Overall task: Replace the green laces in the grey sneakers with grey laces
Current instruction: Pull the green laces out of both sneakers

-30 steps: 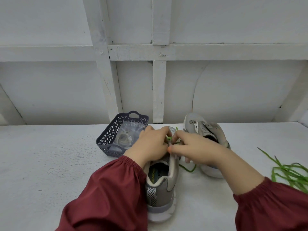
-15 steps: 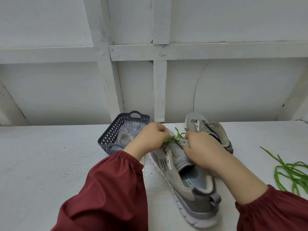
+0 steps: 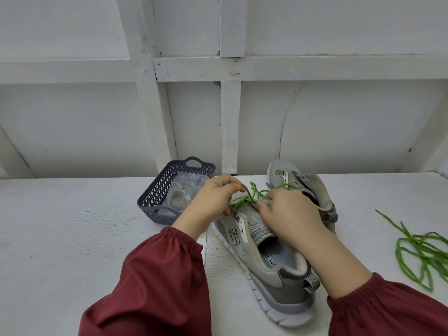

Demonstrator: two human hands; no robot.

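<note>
The sneaker point(image 3: 266, 270) swings heel to five o'clock; left hand point(image 3: 213, 202) pinches the lace point(image 3: 252, 192), loops now pulling free; right hand point(image 3: 288, 214) clamps curled fingers on the sneaker; unlacing advances.

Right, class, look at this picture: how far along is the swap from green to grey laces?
Done: the far sneaker looks unlaced, and a loose green lace lies on the table. In hand: the left hand pinches the threaded green lace on the near sneaker, which the right hand grips. Left: grey laces for both; none is threaded yet, and a clear packet sits in the basket.
</note>
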